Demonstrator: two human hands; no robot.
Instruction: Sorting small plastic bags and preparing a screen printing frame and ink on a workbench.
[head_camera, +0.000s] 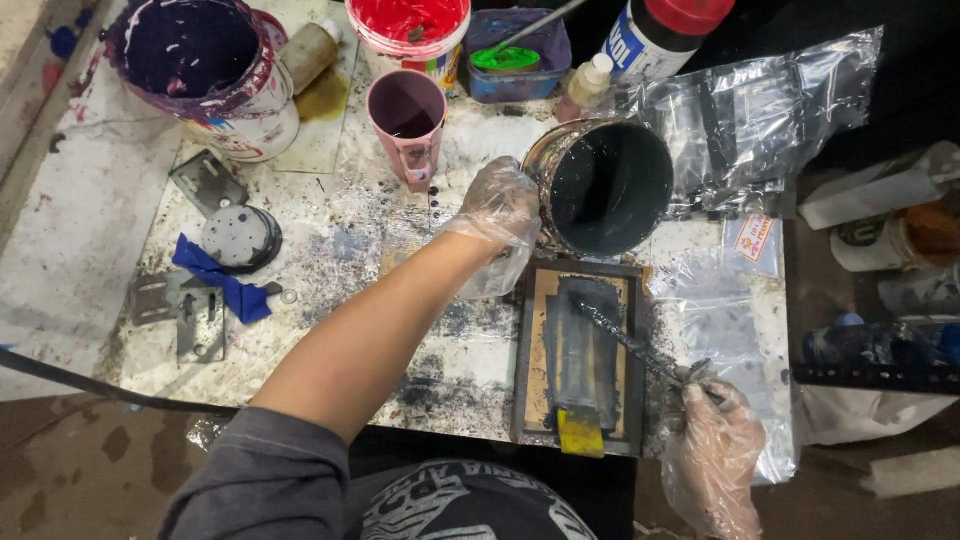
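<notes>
Black paint can (608, 185) near the table's (80, 240) far right edge, tipped toward the screen frame (578, 352), gripped by gloved left hand (497, 212). Right hand (712, 452) closed round stirring stick (640, 347). Mesh partly inked; spreading unfinished.

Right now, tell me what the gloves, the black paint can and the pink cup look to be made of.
Gloves on the left hand and right hand: thin clear plastic film, crinkled and loose, skin showing through.
Black paint can: probably metal, judging by its shiny silvery rim and wall; inside coated black.
Pink cup: likely plastic, matte, with a moulded handle, stained dark inside.
</notes>
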